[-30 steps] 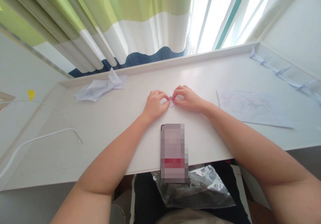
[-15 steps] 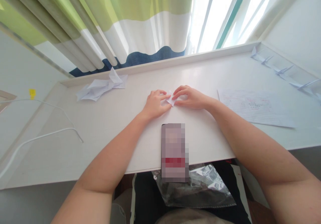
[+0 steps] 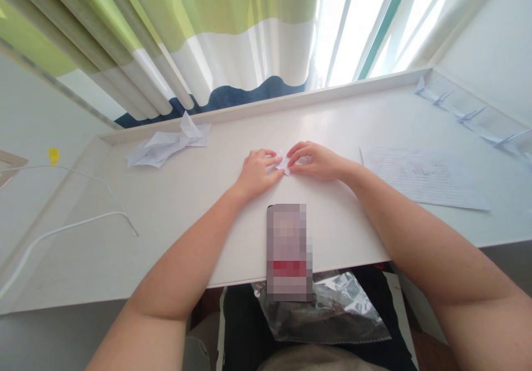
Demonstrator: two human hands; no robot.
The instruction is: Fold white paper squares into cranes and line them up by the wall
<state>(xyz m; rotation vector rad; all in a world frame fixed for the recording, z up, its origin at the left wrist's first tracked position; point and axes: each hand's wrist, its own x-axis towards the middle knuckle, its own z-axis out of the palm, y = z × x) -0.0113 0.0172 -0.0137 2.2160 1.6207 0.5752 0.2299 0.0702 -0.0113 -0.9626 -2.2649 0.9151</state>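
From the head camera, the person's left hand (image 3: 258, 174) and right hand (image 3: 316, 161) meet near the middle of a white desk (image 3: 174, 221). A small folded piece of white paper (image 3: 283, 163) sits between them, just above the desk surface at centre frame. The fingers of both hands are half-curled, neither clenched nor released, and their fingertips (image 3: 272, 160) grip the paper from either side.

Below the hands, a pixelated rectangular object (image 3: 288, 252), too blurred to identify, overhangs the desk's front edge. A sheet of lined paper with faint red writing (image 3: 424, 180) lies to the right of the right hand. A crumpled heap of white paper (image 3: 166, 148) lies at upper left, well apart from the hands. A row of small white paper cranes (image 3: 469, 115) lines the far right of the desk, along its raised back edge.

A thin white cable (image 3: 70, 230) curves across the left of the desk, and a yellow tag (image 3: 54, 156) shows at far left. A green, white and blue curtain (image 3: 208, 44) hangs across the top of the frame beside a bright window (image 3: 357, 22). A clear plastic bag (image 3: 328, 310) lies below the desk at bottom centre.
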